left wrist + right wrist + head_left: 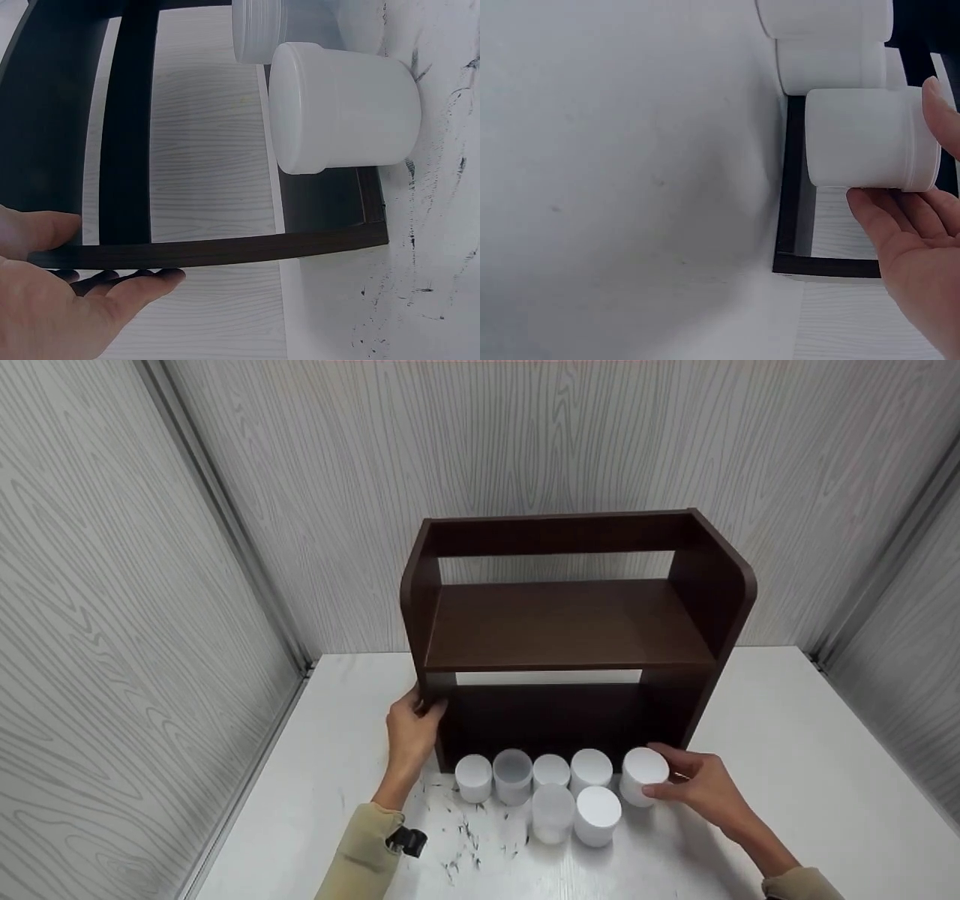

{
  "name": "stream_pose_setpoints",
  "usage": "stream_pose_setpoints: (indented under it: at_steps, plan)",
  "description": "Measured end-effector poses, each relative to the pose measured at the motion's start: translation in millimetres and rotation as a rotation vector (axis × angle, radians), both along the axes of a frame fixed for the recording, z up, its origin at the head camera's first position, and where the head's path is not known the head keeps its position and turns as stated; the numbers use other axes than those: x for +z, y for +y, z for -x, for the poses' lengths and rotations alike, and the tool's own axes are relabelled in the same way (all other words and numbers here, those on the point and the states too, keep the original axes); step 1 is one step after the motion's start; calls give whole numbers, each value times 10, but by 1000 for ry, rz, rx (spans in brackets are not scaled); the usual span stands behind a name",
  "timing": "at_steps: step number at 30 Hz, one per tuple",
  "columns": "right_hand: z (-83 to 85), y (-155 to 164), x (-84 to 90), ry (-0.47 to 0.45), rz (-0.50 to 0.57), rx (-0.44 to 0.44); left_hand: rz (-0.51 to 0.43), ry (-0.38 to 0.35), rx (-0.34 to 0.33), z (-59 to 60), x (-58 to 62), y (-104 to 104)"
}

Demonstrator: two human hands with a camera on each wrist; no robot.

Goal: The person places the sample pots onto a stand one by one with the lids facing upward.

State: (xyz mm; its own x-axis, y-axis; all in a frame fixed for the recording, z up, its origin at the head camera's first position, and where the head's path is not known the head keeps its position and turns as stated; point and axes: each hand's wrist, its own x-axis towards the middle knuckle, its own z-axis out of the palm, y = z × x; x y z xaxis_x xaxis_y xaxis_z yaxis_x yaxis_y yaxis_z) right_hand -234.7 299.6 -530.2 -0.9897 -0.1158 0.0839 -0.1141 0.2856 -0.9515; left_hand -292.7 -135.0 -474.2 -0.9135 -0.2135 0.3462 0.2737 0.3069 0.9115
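Head view: showed a dark brown two-tier shelf [570, 630] at centre frame on a white table [787, 750], with grey wood-grain wall panels [112, 585] behind and at both sides. Held the shelf's left side panel with the left hand [411, 729], thumb on the front edge and fingers wrapped behind it, left of centre. Gripped a white lidded jar [643, 776] with the right hand [701, 789], lower right of centre, thumb and fingers curled round its side, jar tilted and just in front of the shelf's lower right corner. Looked plain, cylindrical, matte white, with a flat lid and no label. Stood beside six more jars: four in a row [532, 772] along the shelf's foot, one of them translucent grey, and two [576, 814] just in front, touching each other. Bore dark scuff marks [465, 840] on the table at lower centre.

Left wrist view: showed the palm [52, 315] in the lower left, fingers running under the dark panel edge [225, 251], a white jar [341, 109] at upper right.

Right wrist view: caught the held jar [870, 139] at right of centre, fingers [900, 217] below it and a fingertip above, shelf frame [791, 225] just beneath.
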Motion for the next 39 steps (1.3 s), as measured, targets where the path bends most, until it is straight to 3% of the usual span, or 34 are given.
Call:
stream_pose_setpoints:
  at_steps: [9, 29, 39]
  plan:
    - [-104, -25, 264, -15, 12, 10, 5, -22, -24, -5, 24, 11]
    - [-408, -297, 913, 29, 33, -29, 6, -24, -3, 11, 1, 7]
    - [-409, -437, 1200, 49, 3, -8, -9, -38, -29, 9, 5, 1]
